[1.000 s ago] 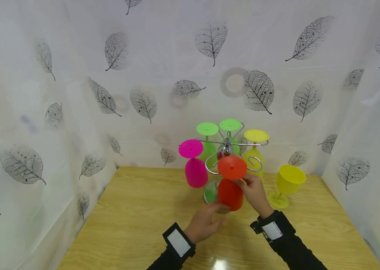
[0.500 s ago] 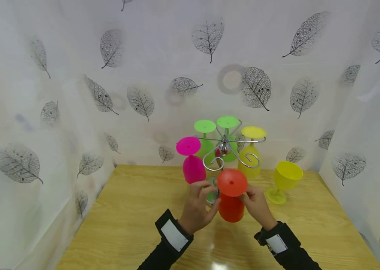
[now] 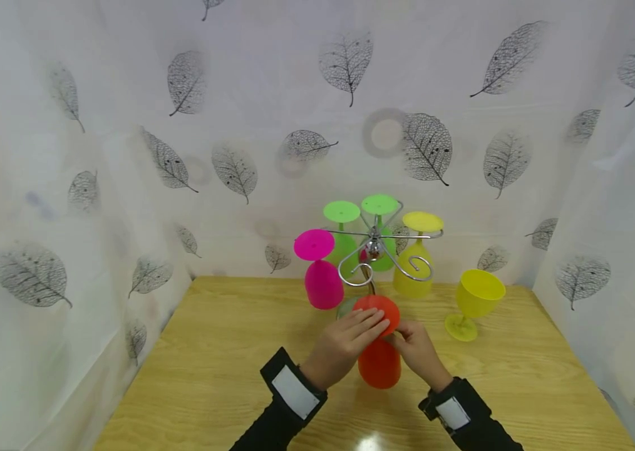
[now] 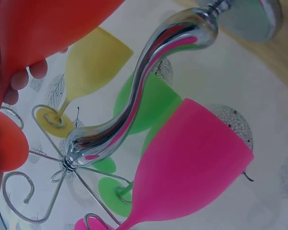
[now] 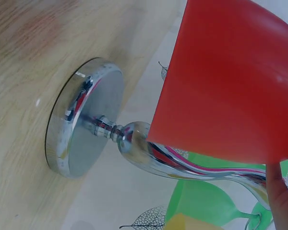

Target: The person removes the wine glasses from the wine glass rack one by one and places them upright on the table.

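Observation:
An upside-down red-orange goblet (image 3: 379,368) is in front of a chrome goblet rack (image 3: 374,237), toward me. My right hand (image 3: 420,357) pinches its stem from the right. My left hand (image 3: 341,346) rests on the goblet's round foot, with its fingers stretched across the top and its thumb hidden. In the left wrist view, the goblet's bowl (image 4: 48,28) fills the upper left, beside the rack's curved post (image 4: 139,91). The right wrist view has the red bowl (image 5: 230,86) overlapping this post, with the rack's round base (image 5: 98,124) to the left.
Hanging by their feet from the rack are a pink goblet (image 3: 324,285), two green goblets, one with its foot (image 3: 342,211) at the back left, and a yellow goblet (image 3: 414,269). Another yellow goblet (image 3: 481,299) stands upright on the wooden table (image 3: 227,351) at right.
The red-orange goblet has come away from the rack's front hooks, toward me and lower. My left hand has left its bowl, lifted, and come down on its foot. My right hand stays at the stem.

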Available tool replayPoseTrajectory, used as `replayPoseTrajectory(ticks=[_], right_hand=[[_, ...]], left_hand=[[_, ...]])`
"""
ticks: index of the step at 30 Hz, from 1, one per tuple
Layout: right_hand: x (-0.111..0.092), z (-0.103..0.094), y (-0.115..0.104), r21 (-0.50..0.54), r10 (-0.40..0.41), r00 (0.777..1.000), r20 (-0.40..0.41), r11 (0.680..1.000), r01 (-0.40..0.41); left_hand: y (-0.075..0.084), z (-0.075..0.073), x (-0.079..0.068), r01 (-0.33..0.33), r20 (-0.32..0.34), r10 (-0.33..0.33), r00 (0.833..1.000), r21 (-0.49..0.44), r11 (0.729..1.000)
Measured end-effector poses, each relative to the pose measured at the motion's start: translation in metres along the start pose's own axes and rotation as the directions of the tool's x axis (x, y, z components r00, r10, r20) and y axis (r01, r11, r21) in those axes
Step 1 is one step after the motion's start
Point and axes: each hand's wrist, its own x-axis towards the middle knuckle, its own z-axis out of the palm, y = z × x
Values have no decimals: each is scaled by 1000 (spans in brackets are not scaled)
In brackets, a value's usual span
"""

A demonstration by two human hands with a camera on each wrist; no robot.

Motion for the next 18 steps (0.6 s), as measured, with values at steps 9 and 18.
replayPoseTrajectory(ticks=[9,18], right_hand=[[-3,3,8,-17,35,993,113,999,-33],[-15,-3,19,-1,65,987,149,998,-66]], left_hand=[[-1,9,-6,100,-16,-101,995,-21,995],[-10,27,-23,423,-39,-468,883,-367,828]])
